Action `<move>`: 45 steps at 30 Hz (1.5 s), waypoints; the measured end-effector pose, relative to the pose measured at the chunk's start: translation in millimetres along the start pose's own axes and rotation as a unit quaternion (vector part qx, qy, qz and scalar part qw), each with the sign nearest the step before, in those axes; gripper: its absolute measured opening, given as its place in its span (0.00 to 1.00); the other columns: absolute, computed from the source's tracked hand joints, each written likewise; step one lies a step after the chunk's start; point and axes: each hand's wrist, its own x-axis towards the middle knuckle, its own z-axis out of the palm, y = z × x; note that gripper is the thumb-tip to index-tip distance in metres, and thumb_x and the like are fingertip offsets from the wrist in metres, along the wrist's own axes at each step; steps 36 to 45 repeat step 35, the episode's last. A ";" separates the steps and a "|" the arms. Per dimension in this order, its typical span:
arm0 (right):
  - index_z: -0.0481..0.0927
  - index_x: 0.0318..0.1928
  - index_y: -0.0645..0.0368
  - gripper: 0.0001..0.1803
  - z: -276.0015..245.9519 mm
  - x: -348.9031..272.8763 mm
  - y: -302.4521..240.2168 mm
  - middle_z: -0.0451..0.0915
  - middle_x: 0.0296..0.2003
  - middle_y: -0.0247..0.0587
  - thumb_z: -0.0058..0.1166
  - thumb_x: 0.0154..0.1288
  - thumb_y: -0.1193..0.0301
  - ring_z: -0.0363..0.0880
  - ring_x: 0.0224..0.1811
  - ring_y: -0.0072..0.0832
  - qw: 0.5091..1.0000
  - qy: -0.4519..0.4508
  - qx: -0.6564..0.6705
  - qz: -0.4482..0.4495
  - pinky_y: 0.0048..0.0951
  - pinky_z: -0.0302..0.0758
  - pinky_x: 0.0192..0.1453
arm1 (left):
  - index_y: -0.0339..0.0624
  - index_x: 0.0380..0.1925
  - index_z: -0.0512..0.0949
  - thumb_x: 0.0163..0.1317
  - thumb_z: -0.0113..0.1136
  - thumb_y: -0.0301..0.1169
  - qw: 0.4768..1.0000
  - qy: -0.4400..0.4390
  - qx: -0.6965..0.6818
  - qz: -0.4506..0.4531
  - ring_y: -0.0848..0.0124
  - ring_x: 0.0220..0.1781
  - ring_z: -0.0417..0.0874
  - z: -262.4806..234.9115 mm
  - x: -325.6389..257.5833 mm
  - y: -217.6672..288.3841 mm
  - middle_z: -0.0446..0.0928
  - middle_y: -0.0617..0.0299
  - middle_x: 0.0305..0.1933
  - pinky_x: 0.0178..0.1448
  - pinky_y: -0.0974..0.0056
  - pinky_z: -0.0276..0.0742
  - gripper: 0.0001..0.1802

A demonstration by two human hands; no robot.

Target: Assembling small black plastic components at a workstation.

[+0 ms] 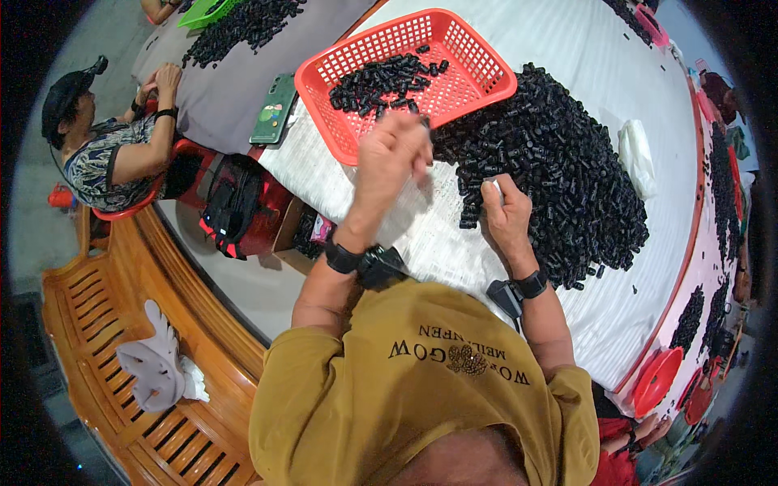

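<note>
My left hand (392, 154), smeared by motion, is over the near edge of a red plastic basket (336, 139). Its fingers look bent, but whether a piece is between them I cannot tell. Inside the basket lies a loose layer of small black cylindrical parts (381, 83). My right hand (509, 215) is closed at the left edge of a large heap of the same black parts (559, 178). Something small and pale shows at its thumb and fingertip; what it grips is too small to name. Both wrists wear black bands.
A white cloth (442, 235) covers the table. Left of the basket lies a green phone (274, 109); a white plastic bag (637, 159) lies right of the heap. Another person (113, 146) sits at the far left. A wooden bench (174, 429) holds a grey cloth (154, 368).
</note>
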 end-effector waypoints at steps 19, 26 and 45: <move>0.74 0.29 0.61 0.13 2.0 -3.6 11.2 0.69 0.15 0.28 0.49 0.67 0.64 0.65 0.16 0.13 0.990 0.040 0.130 0.033 0.20 0.63 0.20 | 0.36 0.27 0.71 0.46 0.63 0.31 0.762 -0.327 0.497 0.257 0.56 0.36 0.74 21.3 -44.5 -83.9 0.69 0.53 0.30 0.37 0.56 0.73 0.13; 0.74 0.30 0.61 0.13 1.6 -3.6 13.9 0.69 0.15 0.27 0.49 0.67 0.64 0.65 0.16 0.13 0.990 0.035 0.129 0.042 0.19 0.62 0.20 | 0.36 0.29 0.73 0.50 0.60 0.28 0.777 -0.287 0.492 0.270 0.59 0.33 0.75 12.9 -42.2 -80.9 0.71 0.55 0.29 0.36 0.59 0.74 0.09; 0.74 0.30 0.61 0.12 1.0 0.0 6.5 0.69 0.15 0.27 0.49 0.66 0.65 0.65 0.16 0.13 0.985 0.018 0.159 0.072 0.19 0.62 0.19 | 0.40 0.38 0.72 0.66 0.51 0.35 0.948 -0.132 -0.203 -0.205 0.78 0.22 0.74 -1.3 -15.9 -85.9 0.75 0.63 0.26 0.26 0.73 0.72 0.10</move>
